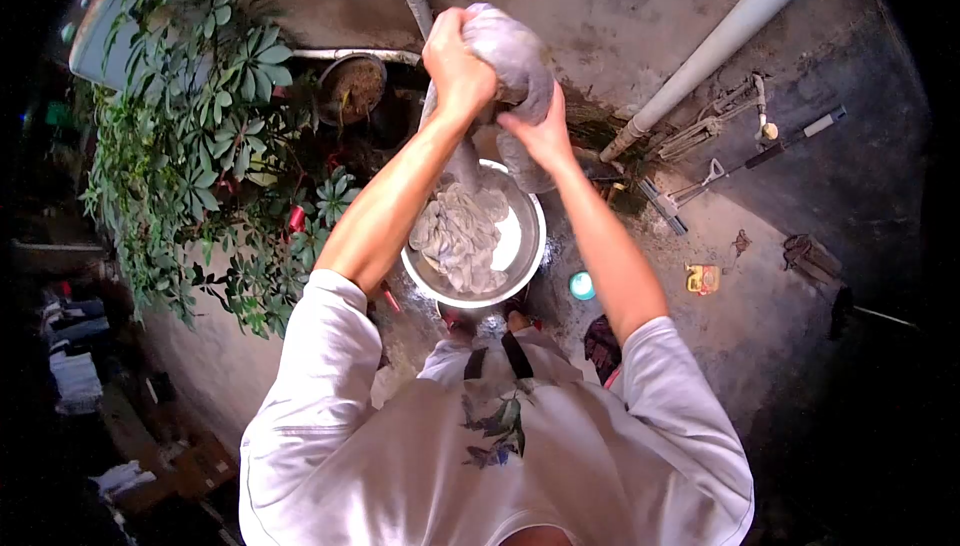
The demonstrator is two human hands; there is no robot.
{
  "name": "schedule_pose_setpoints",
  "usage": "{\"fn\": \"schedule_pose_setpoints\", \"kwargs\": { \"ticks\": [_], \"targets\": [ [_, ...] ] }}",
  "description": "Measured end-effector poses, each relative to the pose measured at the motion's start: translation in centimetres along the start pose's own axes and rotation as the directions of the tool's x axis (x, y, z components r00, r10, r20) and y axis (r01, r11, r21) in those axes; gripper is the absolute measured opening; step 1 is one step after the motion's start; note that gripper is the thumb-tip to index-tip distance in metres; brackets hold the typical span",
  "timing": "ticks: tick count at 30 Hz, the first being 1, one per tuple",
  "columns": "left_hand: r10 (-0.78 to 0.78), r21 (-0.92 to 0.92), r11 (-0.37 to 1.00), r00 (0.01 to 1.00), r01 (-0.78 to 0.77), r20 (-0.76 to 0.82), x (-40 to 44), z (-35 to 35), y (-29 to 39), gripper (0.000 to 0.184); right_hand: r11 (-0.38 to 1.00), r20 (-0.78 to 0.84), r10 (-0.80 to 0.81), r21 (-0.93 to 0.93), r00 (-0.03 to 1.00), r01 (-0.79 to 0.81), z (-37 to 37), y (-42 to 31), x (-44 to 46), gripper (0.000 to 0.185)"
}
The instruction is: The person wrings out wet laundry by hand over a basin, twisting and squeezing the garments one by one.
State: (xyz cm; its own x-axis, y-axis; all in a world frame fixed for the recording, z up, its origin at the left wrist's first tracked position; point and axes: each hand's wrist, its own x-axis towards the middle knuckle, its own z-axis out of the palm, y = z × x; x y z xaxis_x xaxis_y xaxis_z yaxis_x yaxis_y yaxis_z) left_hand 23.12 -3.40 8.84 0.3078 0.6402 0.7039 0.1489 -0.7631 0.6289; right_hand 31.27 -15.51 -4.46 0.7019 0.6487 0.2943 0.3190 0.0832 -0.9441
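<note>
A bunched, greyish-lilac wet-looking cloth [508, 49] is held up in front of me, above and beyond a round metal basin [540, 236]. My left hand [460, 68] is closed around its left side. Lower on the right, my right hand [543, 134] grips the same cloth. A length of it hangs down toward the basin, where more crumpled grey cloth [460, 241] lies on the left side. Whether the hanging part joins the cloth in the basin, I cannot tell. The fingertips of both hands are partly hidden.
Leafy plants [225, 126] crowd the left, beside a soil-filled pot [352, 89]. A white pipe [720, 51] slants along the wall at right. On the floor are a teal-topped round thing [581, 286], a yellow jug [703, 279] and a long-handled mop [715, 173].
</note>
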Motion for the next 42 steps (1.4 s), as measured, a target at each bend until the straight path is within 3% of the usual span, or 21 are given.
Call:
{"fn": "schedule_pose_setpoints", "kwargs": {
  "ticks": [1,5,8,10,13,15,17,19,20,22,25,26,28,29,31,34,36,37,39,40,42],
  "targets": [
    [0.014,-0.003,1.000,1.000,-0.014,0.009,0.1,0.2,-0.2,0.021,0.987,-0.082,0.049,-0.150,0.995,-0.061,-0.2,-0.8,-1.8,0.115],
    [-0.276,-0.169,0.948,0.961,0.270,-0.016,0.1,0.7,0.8,0.017,0.959,-0.123,0.204,-0.172,0.971,-0.224,0.7,5.1,-10.4,0.139],
    [-0.272,-0.165,0.949,0.962,0.268,-0.003,0.1,1.0,1.4,0.015,0.964,-0.193,0.226,-0.095,0.955,-0.247,2.3,6.4,-11.5,0.139],
    [-0.351,-0.243,0.904,0.935,0.350,0.042,0.0,1.1,1.9,0.018,0.909,-0.117,0.256,-0.310,0.960,-0.280,2.5,4.8,-9.8,0.141],
    [-0.373,-0.345,0.864,0.926,0.367,0.050,-0.1,1.5,3.4,0.011,0.907,-0.131,0.311,-0.256,0.941,-0.335,2.1,3.8,-7.2,0.144],
    [-0.421,-0.365,0.833,0.904,0.417,0.072,0.0,2.2,4.8,0.009,0.927,-0.118,0.309,-0.187,0.944,-0.326,2.5,3.4,-6.9,0.147],
    [-0.480,-0.440,0.759,0.869,0.480,0.119,-0.2,2.9,7.6,0.006,0.966,-0.222,0.113,-0.204,0.969,-0.159,4.2,4.4,-7.0,0.145],
    [-0.548,-0.544,0.616,0.806,0.571,0.226,-0.5,3.4,9.6,0.020,0.980,-0.324,0.132,-0.098,0.937,-0.173,5.1,5.4,-5.4,0.129],
    [-0.513,-0.517,0.660,0.830,0.545,0.219,-0.9,3.7,10.1,0.022,0.945,-0.437,0.288,-0.012,0.852,-0.326,5.6,6.5,-4.4,0.122],
    [-0.423,-0.488,0.754,0.893,0.440,0.152,-1.4,4.2,10.5,0.014,0.931,-0.650,0.356,0.186,0.672,-0.313,4.6,7.2,-2.6,0.106],
    [-0.482,-0.570,0.654,0.855,0.498,0.192,-1.0,3.3,9.3,0.023,0.976,-0.759,0.215,0.152,0.615,-0.154,1.0,8.7,-0.7,0.075],
    [-0.542,-0.626,0.561,0.812,0.542,0.218,-0.8,2.8,8.5,0.018,0.934,-0.729,0.235,0.352,0.643,0.057,-0.6,10.5,0.1,0.062],
    [-0.615,-0.742,0.336,0.732,0.580,0.293,0.2,2.3,5.8,0.016,0.856,-0.737,0.217,0.458,0.640,0.238,-2.3,9.8,1.8,0.041],
    [-0.638,-0.761,0.233,0.686,0.605,0.350,0.6,2.7,3.2,0.025,0.900,-0.772,0.193,0.385,0.606,0.204,-3.3,8.8,2.3,0.032],
    [-0.741,-0.721,-0.020,0.474,0.692,0.475,0.7,1.8,1.7,0.028,0.651,-0.665,0.480,0.707,0.572,0.275,-5.6,6.5,4.2,0.029],
    [-0.491,-0.593,-0.447,0.370,0.670,0.789,-2.0,5.7,-6.0,0.034,0.710,-0.657,0.489,0.682,0.574,0.175,-6.3,0.0,7.1,0.035],
    [-0.629,-0.466,-0.484,0.076,0.741,0.774,-3.7,6.0,-3.6,0.035,0.660,-0.581,0.511,0.737,0.634,0.143,-6.7,-2.5,9.2,0.035],
    [-0.465,-0.291,-0.701,-0.108,0.651,0.879,-5.6,8.2,-5.8,0.036,0.629,-0.538,0.513,0.766,0.669,0.133,-6.8,-3.6,9.9,0.036],
    [-0.526,-0.021,-0.551,-0.328,0.834,0.785,-6.7,8.7,-1.8,0.059,0.578,-0.468,0.513,0.808,0.720,0.113,-7.6,-4.8,10.9,0.036],
    [-0.346,0.006,-0.796,-0.464,0.605,0.816,-9.7,12.3,-3.7,0.071,0.552,-0.431,0.515,0.828,0.741,0.098,-7.8,-5.1,11.2,0.036],
    [-0.328,-0.133,-0.891,-0.413,0.433,0.850,-9.4,12.3,1.0,0.079,0.497,-0.348,0.522,0.866,0.778,0.054,-8.2,-5.1,11.3,0.036]
  ]
}}
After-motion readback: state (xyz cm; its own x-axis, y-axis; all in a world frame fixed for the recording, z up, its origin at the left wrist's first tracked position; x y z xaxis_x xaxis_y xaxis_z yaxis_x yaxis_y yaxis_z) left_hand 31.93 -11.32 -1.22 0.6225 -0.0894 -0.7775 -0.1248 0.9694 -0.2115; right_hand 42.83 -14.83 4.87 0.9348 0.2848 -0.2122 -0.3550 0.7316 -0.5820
